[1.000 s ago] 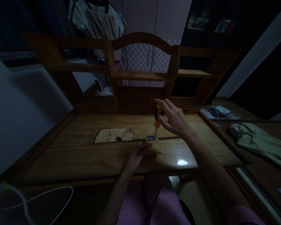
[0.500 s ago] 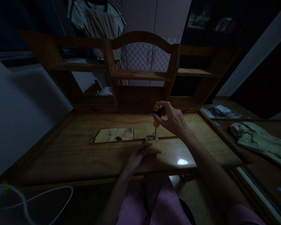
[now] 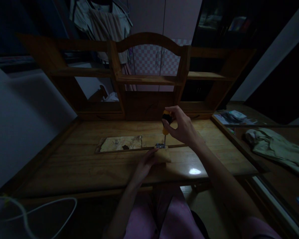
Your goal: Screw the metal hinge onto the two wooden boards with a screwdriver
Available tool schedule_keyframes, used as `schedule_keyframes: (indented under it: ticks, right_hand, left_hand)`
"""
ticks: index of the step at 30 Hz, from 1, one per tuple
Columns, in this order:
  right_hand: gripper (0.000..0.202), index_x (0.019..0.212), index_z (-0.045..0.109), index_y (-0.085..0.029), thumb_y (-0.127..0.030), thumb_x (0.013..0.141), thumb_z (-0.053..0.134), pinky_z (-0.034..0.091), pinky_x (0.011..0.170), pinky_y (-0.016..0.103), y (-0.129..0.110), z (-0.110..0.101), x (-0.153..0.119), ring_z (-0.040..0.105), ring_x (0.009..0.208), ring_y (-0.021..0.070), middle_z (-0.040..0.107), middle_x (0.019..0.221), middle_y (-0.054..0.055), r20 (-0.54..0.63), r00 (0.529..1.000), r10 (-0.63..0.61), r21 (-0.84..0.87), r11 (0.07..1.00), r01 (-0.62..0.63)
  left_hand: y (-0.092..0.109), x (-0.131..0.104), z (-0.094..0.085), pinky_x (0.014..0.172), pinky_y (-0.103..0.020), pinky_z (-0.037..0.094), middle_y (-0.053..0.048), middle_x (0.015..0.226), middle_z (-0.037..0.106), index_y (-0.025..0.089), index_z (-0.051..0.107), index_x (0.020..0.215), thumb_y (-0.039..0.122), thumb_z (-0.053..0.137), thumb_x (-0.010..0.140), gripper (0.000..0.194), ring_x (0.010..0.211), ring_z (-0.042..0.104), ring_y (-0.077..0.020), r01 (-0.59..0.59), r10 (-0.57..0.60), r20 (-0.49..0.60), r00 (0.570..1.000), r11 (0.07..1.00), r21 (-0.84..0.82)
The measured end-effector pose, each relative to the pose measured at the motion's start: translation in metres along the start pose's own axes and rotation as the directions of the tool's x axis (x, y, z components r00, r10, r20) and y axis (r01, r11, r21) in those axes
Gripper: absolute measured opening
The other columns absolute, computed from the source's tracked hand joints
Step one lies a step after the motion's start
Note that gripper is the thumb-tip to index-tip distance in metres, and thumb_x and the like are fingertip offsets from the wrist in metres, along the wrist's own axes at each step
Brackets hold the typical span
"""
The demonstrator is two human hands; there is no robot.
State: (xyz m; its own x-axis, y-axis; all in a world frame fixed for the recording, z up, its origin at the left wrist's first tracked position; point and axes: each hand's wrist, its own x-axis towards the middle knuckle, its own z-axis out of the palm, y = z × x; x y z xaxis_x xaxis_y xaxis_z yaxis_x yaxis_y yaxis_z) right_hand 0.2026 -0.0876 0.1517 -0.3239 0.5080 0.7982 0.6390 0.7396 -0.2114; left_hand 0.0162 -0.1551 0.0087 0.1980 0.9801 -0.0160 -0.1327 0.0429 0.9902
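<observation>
In my right hand [image 3: 180,124] is a yellow-and-black screwdriver [image 3: 166,119], held upright with fingers and thumb around its handle. Its shaft runs down to a small metal fitting, which looks like a hinge [image 3: 160,145], at the far edge of a small wooden block [image 3: 163,155]. My left hand [image 3: 146,162] grips the block from its left side, low over the desk. Where exactly the tip meets the metal is too small to make out.
The wooden desk [image 3: 89,171] has a worn rectangular patch [image 3: 121,143] left of the block. A shelf unit [image 3: 149,79] rises at the back. A pale garment [image 3: 276,149] lies to the right, and a white cable [image 3: 52,200] loops at the lower left.
My right hand's fingers have shifted slightly on the screwdriver handle. The block, the metal fitting and my left hand stay nearly in place.
</observation>
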Motion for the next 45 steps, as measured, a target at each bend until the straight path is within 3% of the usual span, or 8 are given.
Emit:
schedule_keyframes:
  ticks: [4, 8, 17, 23, 31, 36, 39, 45]
  right_hand:
    - [0.035, 0.125, 0.050, -0.022, -0.029, 0.093, 0.060, 0.056, 0.072, 0.032, -0.002, -0.003, 0.000, 0.064, 0.092, 0.0204, 0.060, 0.112, 0.010, -0.001, 1.000, -0.004, -0.035, 0.999, 0.004]
    - [0.038, 0.129, 0.047, -0.022, -0.021, 0.092, 0.056, 0.056, 0.083, 0.034, -0.004, -0.006, 0.000, 0.063, 0.106, 0.0221, 0.059, 0.125, 0.012, 0.040, 0.998, -0.050, 0.043, 0.998, 0.048]
    - [0.035, 0.129, 0.054, -0.020, -0.026, 0.094, 0.059, 0.055, 0.081, 0.034, -0.004, -0.007, 0.001, 0.063, 0.100, 0.0214, 0.060, 0.113, 0.010, 0.029, 0.998, -0.052, 0.003, 0.999, 0.052]
    - [0.034, 0.131, 0.050, -0.022, -0.019, 0.096, 0.050, 0.053, 0.092, 0.037, -0.005, -0.009, 0.002, 0.057, 0.121, 0.0239, 0.058, 0.127, 0.012, 0.064, 0.997, -0.048, 0.090, 0.995, 0.042]
    - [0.030, 0.122, 0.054, -0.025, -0.033, 0.094, 0.060, 0.055, 0.080, 0.037, -0.006, -0.004, 0.000, 0.061, 0.091, 0.0208, 0.054, 0.109, 0.008, 0.047, 0.997, 0.058, -0.014, 0.998, -0.058]
    - [0.047, 0.139, 0.043, -0.025, -0.025, 0.093, 0.053, 0.052, 0.089, 0.039, -0.005, -0.009, -0.004, 0.060, 0.106, 0.0241, 0.055, 0.127, 0.011, 0.128, 0.991, 0.026, 0.064, 0.997, -0.035]
    - [0.052, 0.144, 0.039, -0.025, -0.023, 0.093, 0.051, 0.053, 0.084, 0.035, -0.001, -0.009, -0.005, 0.062, 0.100, 0.0214, 0.059, 0.125, 0.009, 0.162, 0.986, 0.034, 0.096, 0.994, -0.050]
    - [0.036, 0.122, 0.052, -0.023, -0.035, 0.090, 0.063, 0.051, 0.072, 0.031, -0.001, 0.002, -0.004, 0.059, 0.083, 0.0176, 0.060, 0.107, 0.006, 0.027, 0.994, 0.107, 0.033, 0.994, -0.108]
  left_hand:
    - [-0.005, 0.002, -0.001, 0.117, -0.042, 0.037, -0.007, 0.141, 0.062, 0.022, 0.071, 0.122, 0.031, 0.067, 0.085, 0.039, 0.136, 0.051, -0.0292, -0.007, 0.008, 0.015, 1.000, 1.000, -0.021]
    - [-0.010, 0.003, -0.003, 0.116, -0.044, 0.038, -0.009, 0.143, 0.060, 0.023, 0.068, 0.127, 0.034, 0.067, 0.086, 0.043, 0.136, 0.052, -0.0298, -0.012, 0.015, 0.052, 0.999, 0.999, -0.051]
    - [-0.015, 0.005, -0.005, 0.116, -0.045, 0.037, -0.008, 0.143, 0.060, 0.026, 0.068, 0.127, 0.038, 0.069, 0.085, 0.043, 0.137, 0.050, -0.0303, -0.009, 0.012, 0.064, 0.998, 0.998, -0.055]
    - [-0.017, 0.004, -0.007, 0.117, -0.046, 0.036, -0.007, 0.145, 0.058, 0.026, 0.067, 0.129, 0.039, 0.066, 0.088, 0.043, 0.138, 0.049, -0.0301, -0.005, 0.007, 0.056, 0.998, 1.000, -0.022]
    - [-0.010, 0.005, -0.006, 0.118, -0.046, 0.036, -0.009, 0.143, 0.059, 0.023, 0.067, 0.129, 0.036, 0.065, 0.087, 0.044, 0.137, 0.051, -0.0299, -0.016, 0.018, 0.085, 0.996, 1.000, -0.016]
    - [-0.009, 0.004, -0.005, 0.120, -0.045, 0.031, -0.007, 0.143, 0.060, 0.025, 0.067, 0.129, 0.035, 0.064, 0.088, 0.043, 0.138, 0.050, -0.0289, -0.024, 0.022, 0.063, 0.998, 0.999, 0.032]
    - [-0.012, 0.004, -0.005, 0.119, -0.046, 0.033, -0.007, 0.142, 0.060, 0.024, 0.068, 0.127, 0.034, 0.066, 0.086, 0.042, 0.137, 0.050, -0.0294, -0.014, 0.013, 0.048, 0.999, 1.000, 0.008]
    - [-0.014, 0.004, -0.006, 0.118, -0.046, 0.035, -0.008, 0.141, 0.061, 0.022, 0.067, 0.129, 0.033, 0.062, 0.088, 0.042, 0.135, 0.053, -0.0294, -0.011, 0.010, 0.089, 0.996, 1.000, 0.010]
